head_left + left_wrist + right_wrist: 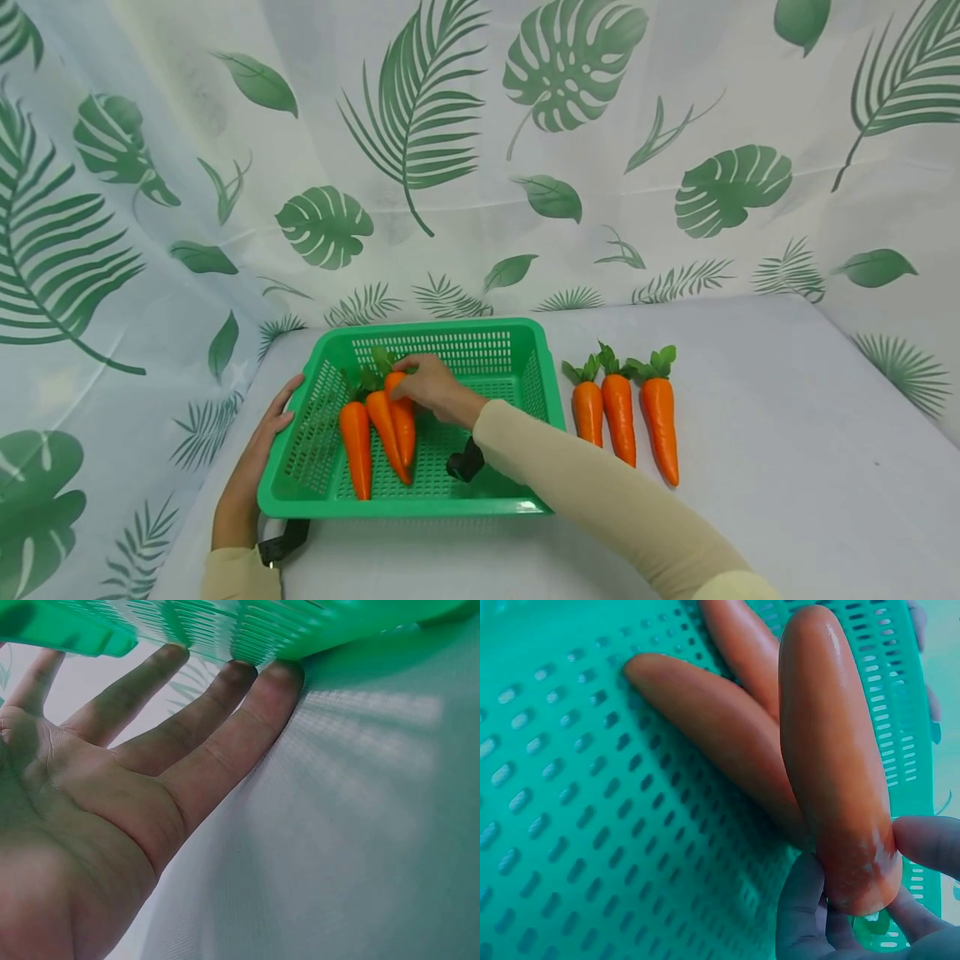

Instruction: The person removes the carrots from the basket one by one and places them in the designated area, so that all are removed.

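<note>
In the head view a green plastic basket (405, 507) stands on the white-covered table. Inside its left half are two carrots, the leftmost (356, 450) and its neighbour (382, 421). My right hand (435, 390) reaches over the basket and pinches a third carrot (836, 742) near its leafy top, thumb and fingers on opposite sides, tip pointing away from the hand in the right wrist view. Along the basket's left side lies my left hand (266, 429). In the left wrist view its fingers (217, 754) are spread and nearly straight, fingertips against the slotted wall.
Right of the basket, three more carrots lie on the table: a left one (588, 412), a middle one (618, 412) and a right one (660, 429). A leaf-printed curtain (465, 242) hangs behind the table and along its sides.
</note>
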`<state>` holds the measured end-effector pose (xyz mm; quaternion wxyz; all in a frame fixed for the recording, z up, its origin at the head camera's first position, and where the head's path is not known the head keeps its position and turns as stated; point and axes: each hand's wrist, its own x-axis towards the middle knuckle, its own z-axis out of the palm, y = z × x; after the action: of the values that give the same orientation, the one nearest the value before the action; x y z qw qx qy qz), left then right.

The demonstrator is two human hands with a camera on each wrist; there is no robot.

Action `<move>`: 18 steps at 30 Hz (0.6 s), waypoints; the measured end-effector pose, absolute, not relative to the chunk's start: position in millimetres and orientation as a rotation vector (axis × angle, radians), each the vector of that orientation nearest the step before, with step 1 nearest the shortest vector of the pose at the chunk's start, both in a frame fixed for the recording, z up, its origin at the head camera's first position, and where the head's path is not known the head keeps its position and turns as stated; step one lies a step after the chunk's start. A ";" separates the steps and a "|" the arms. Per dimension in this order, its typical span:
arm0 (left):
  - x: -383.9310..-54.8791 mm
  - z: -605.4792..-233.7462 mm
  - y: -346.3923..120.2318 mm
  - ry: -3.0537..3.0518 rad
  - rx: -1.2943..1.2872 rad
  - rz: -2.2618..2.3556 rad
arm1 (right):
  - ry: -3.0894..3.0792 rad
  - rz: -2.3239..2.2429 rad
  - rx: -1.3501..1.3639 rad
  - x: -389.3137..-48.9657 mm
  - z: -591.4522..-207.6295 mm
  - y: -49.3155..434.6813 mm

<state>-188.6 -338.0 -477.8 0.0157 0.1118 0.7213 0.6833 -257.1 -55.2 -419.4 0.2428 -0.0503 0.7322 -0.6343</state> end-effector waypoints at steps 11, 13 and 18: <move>-193.2 -472.1 -333.9 2.236 0.245 2.103 | 1.928 -1.776 -0.175 -258.2 -411.2 -49.7; -194.1 -470.9 -333.5 2.234 0.230 2.091 | 1.917 -1.787 -0.171 -259.2 -409.5 -49.2; -194.9 -468.9 -333.2 2.254 0.247 2.081 | 1.899 -1.797 -0.174 -259.7 -403.1 -47.3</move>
<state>-194.9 -333.2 -468.9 0.0317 0.0801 0.7320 0.6759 -259.7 -47.3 -403.1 0.2576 -0.0642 0.7002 -0.6628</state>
